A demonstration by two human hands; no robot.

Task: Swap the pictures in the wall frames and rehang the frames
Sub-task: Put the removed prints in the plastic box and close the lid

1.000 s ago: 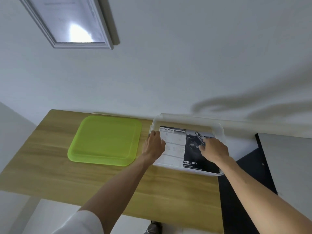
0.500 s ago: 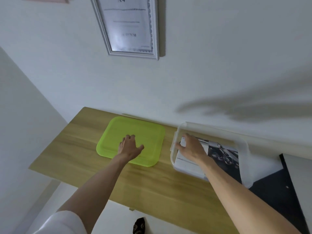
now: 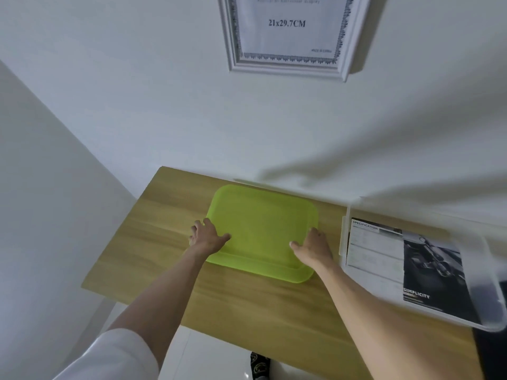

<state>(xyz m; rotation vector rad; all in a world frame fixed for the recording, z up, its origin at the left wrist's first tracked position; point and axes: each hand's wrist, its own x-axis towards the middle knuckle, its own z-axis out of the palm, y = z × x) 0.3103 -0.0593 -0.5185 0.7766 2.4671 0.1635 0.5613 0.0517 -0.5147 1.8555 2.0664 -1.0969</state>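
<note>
A silver picture frame [image 3: 233, 45] hangs on the white wall above the table and holds a sheet printed "21x29.7CM". A lime-green tray [image 3: 263, 229] lies on the wooden table [image 3: 153, 242]. My left hand [image 3: 207, 237] grips the tray's left edge with the thumb lying on top. My right hand [image 3: 312, 246] grips its right edge the same way. A printed picture [image 3: 397, 259] with a dark photo and the word "SIMPLICITY" lies in a clear plastic tray [image 3: 491, 311] at the right.
The table stands against the wall, and a second white wall closes in on the left. The clear tray overhangs the table's right end, above a dark surface [image 3: 493, 357]. A shoe [image 3: 259, 366] shows on the floor below the table's front edge.
My right hand left the clear tray with the picture and moved left to the green tray's right edge. My left hand shifted to its left edge. The view swung left and up.
</note>
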